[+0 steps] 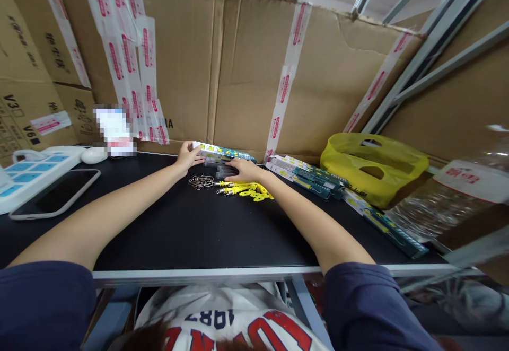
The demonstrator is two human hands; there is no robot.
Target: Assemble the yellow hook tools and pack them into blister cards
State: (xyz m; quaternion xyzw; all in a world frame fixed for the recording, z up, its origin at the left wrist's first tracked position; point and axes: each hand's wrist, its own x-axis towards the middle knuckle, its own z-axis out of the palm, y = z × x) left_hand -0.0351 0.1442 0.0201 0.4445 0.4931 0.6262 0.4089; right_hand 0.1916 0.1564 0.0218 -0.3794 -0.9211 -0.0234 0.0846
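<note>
My left hand (188, 157) is closed on the left end of a long, thin printed box (222, 152), white on the left and dark green on the right. In front of that box lie small clear plastic pieces (223, 171). My right hand (243, 169) is over their right side, thumb and fingers apart; whether it touches them is hard to tell. Just below it is a bunch of yellow pieces with metal tips (242, 189), their kind unclear. A tangle of thin metal wire loops or hooks (201, 182) lies to the left of them.
Similar printed boxes (306, 176) lie at right, with another box (385, 224) nearer the edge. Beyond are a yellow plastic bag (369, 160) and a large clear bottle (433, 208). A phone (55, 194) and power strip (40, 170) lie left. Cardboard (246, 75) walls the back.
</note>
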